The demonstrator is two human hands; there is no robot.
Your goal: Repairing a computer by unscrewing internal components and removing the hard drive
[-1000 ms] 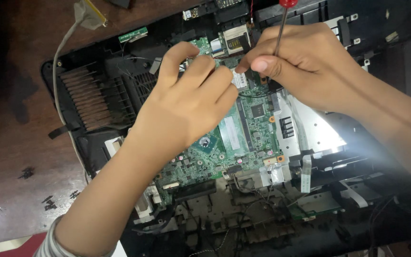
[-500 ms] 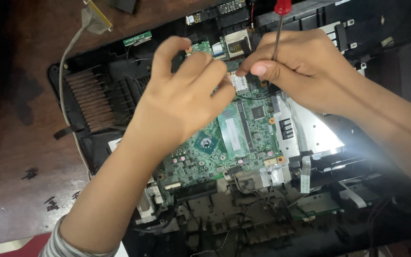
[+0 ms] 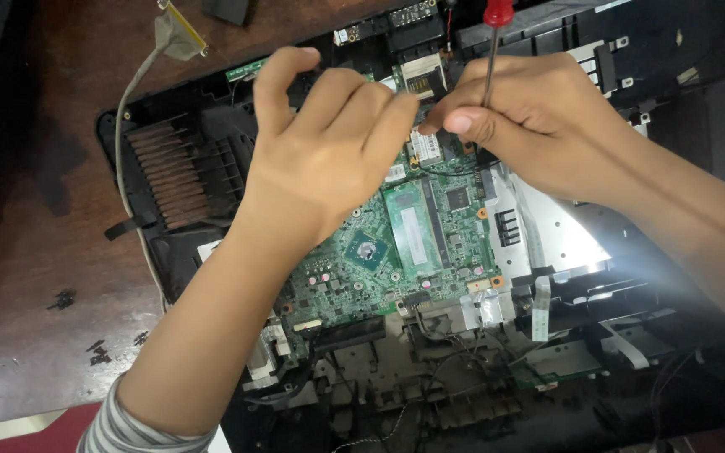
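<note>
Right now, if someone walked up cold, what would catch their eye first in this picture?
Probably the green circuit board, bare in the middle of an opened black laptop shell. Both hands meet at its top edge: the right hand holds a red-handled screwdriver upright, and the left hand rests beside it. Small dark screws lie on the wooden table at left.

Surface: dark brown wooden table [image 3: 35,252].
On it: opened black laptop chassis [image 3: 169,168]; small black screws [image 3: 98,351]; grey flat cable [image 3: 140,75]; red edge [image 3: 35,432].
</note>
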